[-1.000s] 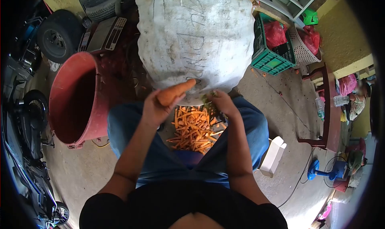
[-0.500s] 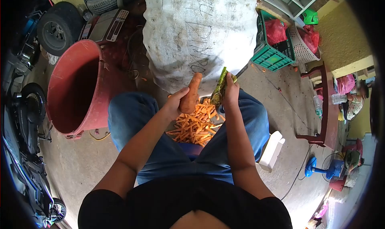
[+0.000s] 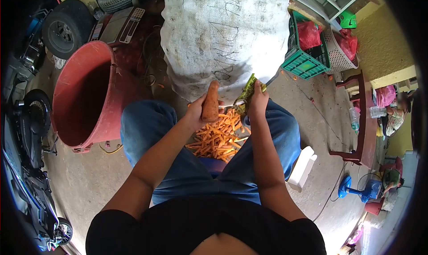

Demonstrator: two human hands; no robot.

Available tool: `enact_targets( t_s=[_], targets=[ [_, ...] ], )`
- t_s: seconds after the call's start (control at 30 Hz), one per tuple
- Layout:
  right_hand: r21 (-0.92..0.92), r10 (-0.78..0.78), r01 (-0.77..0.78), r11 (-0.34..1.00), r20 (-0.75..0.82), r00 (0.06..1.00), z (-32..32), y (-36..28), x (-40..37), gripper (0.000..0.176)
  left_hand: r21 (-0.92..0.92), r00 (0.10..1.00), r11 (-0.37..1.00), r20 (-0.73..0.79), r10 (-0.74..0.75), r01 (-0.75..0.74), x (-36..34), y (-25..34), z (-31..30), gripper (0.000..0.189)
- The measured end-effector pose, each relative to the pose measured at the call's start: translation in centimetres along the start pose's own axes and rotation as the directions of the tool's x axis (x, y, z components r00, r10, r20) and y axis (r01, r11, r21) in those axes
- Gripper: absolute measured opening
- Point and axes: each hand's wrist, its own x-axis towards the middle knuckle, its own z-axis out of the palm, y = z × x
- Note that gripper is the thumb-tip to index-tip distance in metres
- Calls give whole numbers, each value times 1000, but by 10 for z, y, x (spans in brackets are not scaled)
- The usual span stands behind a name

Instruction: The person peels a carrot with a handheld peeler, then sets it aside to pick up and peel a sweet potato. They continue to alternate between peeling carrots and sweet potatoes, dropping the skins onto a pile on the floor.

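An orange-brown carrot (image 3: pixel 211 102) stands nearly upright in my left hand (image 3: pixel 197 113), its narrow tip pointing away from me. My right hand (image 3: pixel 257 104) is closed on a green and yellow-patterned tool (image 3: pixel 246 93), whose exact form I cannot make out. Carrot and tool are apart. Between my knees and below both hands lies a heap of orange carrot sticks (image 3: pixel 217 136), with part of a blue container (image 3: pixel 211 165) at its near edge. A large white sack (image 3: pixel 223 36) with dark handwriting is just beyond my hands.
To the left are a red tub (image 3: pixel 82 99), a tyre (image 3: pixel 67 29), a scale (image 3: pixel 120 27) and a motorcycle (image 3: pixel 33 148). On the right are a green crate (image 3: pixel 305 61), a white box (image 3: pixel 302 169), a red-brown bench (image 3: pixel 366 121), a blue fan (image 3: pixel 368 190) and people.
The carrot has turned a little in my left hand and its tip has shifted slightly left. My right hand and the green tool have moved slightly. The view has shifted a little.
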Motion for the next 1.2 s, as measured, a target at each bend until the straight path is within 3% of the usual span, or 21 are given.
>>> enact_targets(
  t_s=[0.07, 0.13, 0.2, 0.3, 0.43, 0.47, 0.53, 0.6, 0.63, 0.7, 0.83, 0.93, 1.0, 1.03, 1.07, 1.13, 1.2],
  targets=[
    [42, 34, -32, 999, -46, 998, 1, -2, 0, 25, -20, 998, 999, 48, -34, 35, 7, 0, -12, 38],
    [-10, -13, 14, 1000, 35, 999, 0, 5, -2, 24, -42, 993, 997, 94, -65, 69, 7, 0, -12, 37],
    [-78, 44, -39, 996, 56, 997, 11, 1, -17, 23, 22, 991, 992, -67, -119, 120, -1, 4, 4, 36],
    [-110, -20, 33, 993, 113, 993, 22, 11, -29, 23, 3, 978, 998, -198, -60, 62, 6, -3, 1, 35],
    [-162, -67, 90, 983, 140, 988, 25, 20, -34, 24, 53, 972, 995, -226, -65, 79, 9, -8, -6, 34],
    [-162, -66, 89, 983, 139, 988, 25, 22, -35, 24, 71, 977, 990, -185, -105, 120, 9, -8, -7, 33],
    [-330, -157, 194, 924, 137, 978, 28, 21, -41, 24, 90, 979, 983, -144, -147, 161, 8, -8, -8, 32],
    [-307, -151, 195, 931, 159, 976, 33, 16, -49, 24, 3, 982, 984, 58, -179, 179, 5, -7, -7, 32],
    [-366, -204, 260, 894, 186, 961, 35, 14, -53, 24, 1, 982, 984, 57, -178, 178, 7, -10, -8, 32],
    [-399, -269, 331, 855, 205, 941, 37, 19, -55, 24, -169, 977, 974, -124, -173, 151, 14, -19, -10, 33],
    [-453, -297, 343, 823, 172, 939, 39, 16, -57, 23, -264, 942, 952, -253, -221, 153, 9, -19, 0, 34],
    [-486, -377, 424, 765, 195, 905, 37, 16, -56, 23, -225, 948, 962, -239, -208, 154, 9, -20, -2, 36],
    [-666, -397, 421, 616, 198, 896, 33, 18, -50, 22, 110, 971, 970, -127, -204, 218, 8, -18, -10, 36],
    [-706, -448, 406, 580, 140, 883, 27, 21, -36, 23, 109, 971, 970, -127, -203, 217, 2, -20, -3, 36],
    [-744, -500, 388, 544, 84, 862, 16, 24, -14, 24, 152, 945, 939, -168, -282, 308, -9, -21, 12, 36],
    [-847, -489, 175, 502, -111, 865, -12, 29, 34, 27, 193, 908, 895, -213, -361, 401, -22, -13, 33, 36],
    [-745, -366, 0, 667, -328, 871, -38, 28, 61, 30, 362, 930, 857, -106, -353, 367, -31, -3, 42, 38]
  ],
)
